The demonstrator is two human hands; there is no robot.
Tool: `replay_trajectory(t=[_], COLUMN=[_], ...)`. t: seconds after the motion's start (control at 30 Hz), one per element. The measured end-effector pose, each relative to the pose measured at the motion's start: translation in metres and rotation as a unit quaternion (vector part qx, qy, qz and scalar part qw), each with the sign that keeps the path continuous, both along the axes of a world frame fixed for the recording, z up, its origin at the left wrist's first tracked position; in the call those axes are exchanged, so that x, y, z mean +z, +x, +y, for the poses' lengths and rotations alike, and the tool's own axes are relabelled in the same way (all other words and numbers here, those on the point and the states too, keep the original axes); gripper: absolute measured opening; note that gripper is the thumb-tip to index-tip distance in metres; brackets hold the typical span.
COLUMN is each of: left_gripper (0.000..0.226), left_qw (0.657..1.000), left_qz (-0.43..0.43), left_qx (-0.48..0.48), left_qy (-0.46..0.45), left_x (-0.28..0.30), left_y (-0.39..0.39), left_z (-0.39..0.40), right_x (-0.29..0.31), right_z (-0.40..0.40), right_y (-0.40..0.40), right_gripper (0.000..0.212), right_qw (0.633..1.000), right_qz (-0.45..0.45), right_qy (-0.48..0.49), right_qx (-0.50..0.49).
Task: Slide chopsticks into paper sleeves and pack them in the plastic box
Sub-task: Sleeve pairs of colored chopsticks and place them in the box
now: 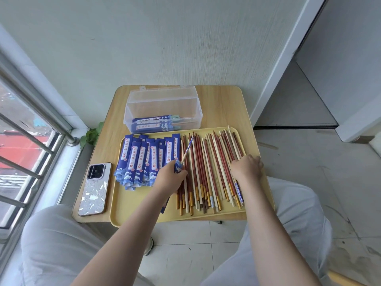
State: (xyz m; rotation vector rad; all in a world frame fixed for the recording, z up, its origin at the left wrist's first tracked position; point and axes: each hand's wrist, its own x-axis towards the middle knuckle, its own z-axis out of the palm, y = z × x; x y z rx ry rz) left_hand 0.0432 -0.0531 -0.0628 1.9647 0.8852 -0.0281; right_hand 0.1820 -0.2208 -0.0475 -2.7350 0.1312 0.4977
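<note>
A small wooden table (222,104) stands against a pale wall. On it lies a yellow tray (136,209) that overhangs the near edge.

**Tray contents.** The left half holds a fanned pile of blue paper sleeves (142,159) with red-and-white labels. The right half holds a loose pile of chopsticks (208,166), dark red, pale wood and a few patterned blue, lying roughly parallel with their butt ends toward the person.

**Left hand.** The left hand (171,178) is clenched around one blue sleeve (177,166) at the boundary between the two piles. A pale chopstick with a blue patterned tip (187,150) projects from the top of this sleeve, angled up and to the right over the loose chopsticks. The lower end of the sleeve shows below the forearm.

**Right hand.** The right hand (247,168) rests on the right side of the chopstick pile with its fingers curled down onto the sticks. Whether it grasps any stick cannot be told; the fingertips are hidden.

**Box.** A clear plastic box (162,108) sits behind the tray, its lid open and standing upright at the back. Several sleeved pairs (152,122) lie flat in its bottom.

**Other items.** A phone (94,188) lies face down on the table left of the tray. The person's knees, in light trousers, flank the table.
</note>
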Motion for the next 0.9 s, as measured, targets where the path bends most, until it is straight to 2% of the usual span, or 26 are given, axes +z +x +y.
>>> replay_trajectory(t=[0.33, 0.4, 0.47, 0.5, 0.6, 0.7, 0.9], left_gripper=[0.010, 0.009, 0.011, 0.012, 0.015, 0.015, 0.020], left_qw=[0.998, 0.998, 0.997, 0.997, 0.997, 0.997, 0.997], left_qz=[0.002, 0.006, 0.008, 0.009, 0.014, 0.018, 0.023], left_qx=[0.030, 0.029, 0.031, 0.031, 0.034, 0.036, 0.039], left_qy=[0.054, 0.064, 0.067, 0.067, 0.062, 0.061, 0.057], left_x=[-0.006, -0.007, -0.007, -0.007, -0.007, -0.007, -0.007], left_y=[-0.011, -0.011, -0.010, -0.010, -0.010, -0.010, -0.010], left_z=[0.014, 0.014, 0.013, 0.013, 0.013, 0.013, 0.012], right_x=[-0.003, -0.002, -0.002, -0.002, -0.004, -0.003, -0.007], right_z=[0.011, 0.011, 0.015, 0.018, 0.026, 0.032, 0.040], right_y=[-0.012, -0.014, -0.017, -0.018, -0.023, -0.028, -0.036], right_gripper=[0.041, 0.040, 0.031, 0.024, 0.027, 0.034, 0.035], right_qw=[0.998, 0.994, 0.982, 0.978, 0.980, 0.983, 0.991], right_qz=[-0.025, -0.076, -0.152, -0.162, -0.108, -0.097, -0.076], right_qy=[0.027, 0.001, -0.006, -0.004, -0.029, -0.050, 0.006], right_qx=[0.056, 0.077, 0.110, 0.130, 0.166, 0.150, 0.112])
